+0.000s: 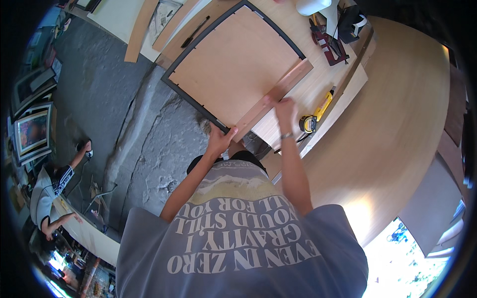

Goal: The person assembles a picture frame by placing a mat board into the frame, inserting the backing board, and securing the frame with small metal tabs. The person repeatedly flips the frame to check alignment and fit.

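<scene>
A black picture frame point(194, 103) with a brown backing board point(233, 64) lies on the workbench, its near corner jutting past the bench edge. Along its near right side runs a straight wooden strip point(252, 115). My left hand point(219, 141) is closed on the frame's near corner, the thumb by the end of the strip. My right hand point(285, 110) is curled with its fingertips at the strip, around the middle of its length. Whatever those fingers pinch, if anything, is hidden. Small dark tabs show along the inner edge of the frame.
A yellow tape measure point(308, 123) and a yellow utility knife point(325, 104) lie right of my right hand. Farther back are a dark red tool point(330, 47) and a black pen-like tool point(195, 32). Another person point(49, 193) is at the left, near stacked framed pictures point(34, 130).
</scene>
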Demonstrator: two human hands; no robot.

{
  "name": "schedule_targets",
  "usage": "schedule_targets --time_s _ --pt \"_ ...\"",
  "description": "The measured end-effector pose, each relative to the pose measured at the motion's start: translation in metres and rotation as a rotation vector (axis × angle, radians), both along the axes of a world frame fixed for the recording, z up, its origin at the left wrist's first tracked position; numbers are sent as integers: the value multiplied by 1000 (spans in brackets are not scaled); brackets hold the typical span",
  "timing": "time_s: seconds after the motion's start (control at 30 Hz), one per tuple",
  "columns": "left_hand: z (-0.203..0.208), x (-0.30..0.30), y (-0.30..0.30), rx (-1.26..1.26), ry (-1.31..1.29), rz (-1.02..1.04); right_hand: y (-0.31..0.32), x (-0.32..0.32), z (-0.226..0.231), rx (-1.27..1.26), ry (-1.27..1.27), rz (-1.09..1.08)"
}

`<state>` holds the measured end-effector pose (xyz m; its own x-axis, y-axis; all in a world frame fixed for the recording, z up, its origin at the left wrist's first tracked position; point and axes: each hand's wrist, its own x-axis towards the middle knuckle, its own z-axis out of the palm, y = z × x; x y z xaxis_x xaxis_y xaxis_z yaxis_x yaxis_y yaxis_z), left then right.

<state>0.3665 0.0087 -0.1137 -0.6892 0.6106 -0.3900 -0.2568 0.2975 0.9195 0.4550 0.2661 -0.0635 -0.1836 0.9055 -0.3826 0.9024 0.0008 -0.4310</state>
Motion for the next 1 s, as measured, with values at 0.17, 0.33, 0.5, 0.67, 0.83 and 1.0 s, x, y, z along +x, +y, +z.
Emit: schedule_targets --time_s 0.17,0.33,0.5,0.67,0.83,1.0 --pt "10 -2 11 -14 -111 -8 147 1 -23 224 94 0" --pt "30 -10 17 -35 -46 -60 209 -10 -13 135 86 -100" --pt "51 -12 27 -130 -18 -99 216 -19 10 97 -30 -61" --pt "62 -7 39 -67 -151 14 227 -8 2 28 114 0" --pt "60 -12 35 -146 -79 -67 229 8 -11 -105 331 72" --pt "59 -8 31 -122 -72 -74 214 7 16 -62 124 59"
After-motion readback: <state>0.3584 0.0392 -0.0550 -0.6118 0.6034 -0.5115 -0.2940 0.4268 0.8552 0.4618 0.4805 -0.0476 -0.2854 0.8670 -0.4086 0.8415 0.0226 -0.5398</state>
